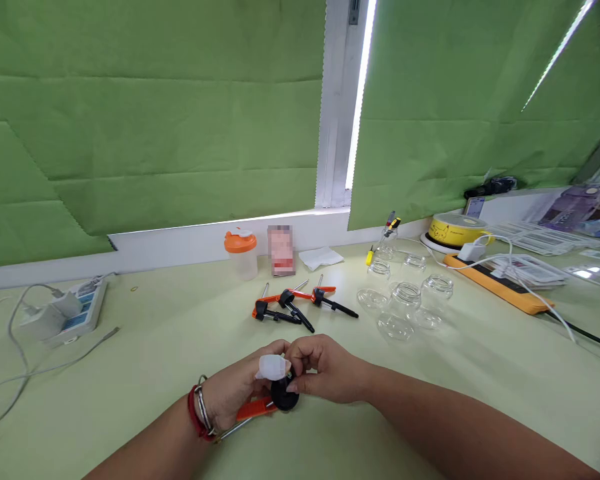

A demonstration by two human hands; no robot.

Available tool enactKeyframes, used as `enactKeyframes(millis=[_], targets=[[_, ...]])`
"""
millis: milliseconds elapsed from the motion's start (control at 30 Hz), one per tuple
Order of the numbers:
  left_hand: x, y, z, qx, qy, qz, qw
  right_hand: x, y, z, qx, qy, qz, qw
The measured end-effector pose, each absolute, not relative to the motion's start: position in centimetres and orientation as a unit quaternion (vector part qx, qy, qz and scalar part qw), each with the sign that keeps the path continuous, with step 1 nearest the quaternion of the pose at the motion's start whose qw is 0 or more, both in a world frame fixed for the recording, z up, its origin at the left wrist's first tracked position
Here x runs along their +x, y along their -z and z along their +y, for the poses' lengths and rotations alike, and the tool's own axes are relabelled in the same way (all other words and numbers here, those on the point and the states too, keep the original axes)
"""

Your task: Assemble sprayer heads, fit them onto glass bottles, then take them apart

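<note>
Both hands meet low in the middle of the pale green table (155, 347). My left hand (240, 390), with a red band and metal bangle at the wrist and a white cot on one finger, is closed round an orange-and-black pump sprayer head (273, 400). My right hand (325, 370) pinches the black round cap of that same sprayer head. Three more orange-and-black sprayer heads (295, 303) lie just beyond the hands. Several empty clear glass jars (405, 300) stand to the right of them.
A white power strip (77, 310) with cables lies at the left. An orange-lidded bottle (241, 252), a small card and a tissue sit by the wall. An orange power strip (500, 283), a yellow round tin (455, 230) and flat packets are at the right.
</note>
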State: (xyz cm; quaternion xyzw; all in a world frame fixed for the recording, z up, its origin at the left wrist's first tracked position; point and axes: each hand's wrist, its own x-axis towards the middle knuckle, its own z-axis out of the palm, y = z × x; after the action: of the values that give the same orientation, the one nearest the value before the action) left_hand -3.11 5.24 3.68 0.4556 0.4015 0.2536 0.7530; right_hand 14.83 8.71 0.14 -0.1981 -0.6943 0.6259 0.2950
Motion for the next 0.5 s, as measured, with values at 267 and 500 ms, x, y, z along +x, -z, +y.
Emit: enactKeyframes(millis=[267,500], targets=[[-2.98,-3.85,5.21,0.453,-0.257,0.399,0.755,14.79,-0.12,8.69,-0.193,-0.635,-0.688,0.295],[-3.14,-3.60,5.26,0.446,-0.263,0.397,0.758,14.77,-0.13,8.80,-0.184,-0.649,-0.679,0.291]])
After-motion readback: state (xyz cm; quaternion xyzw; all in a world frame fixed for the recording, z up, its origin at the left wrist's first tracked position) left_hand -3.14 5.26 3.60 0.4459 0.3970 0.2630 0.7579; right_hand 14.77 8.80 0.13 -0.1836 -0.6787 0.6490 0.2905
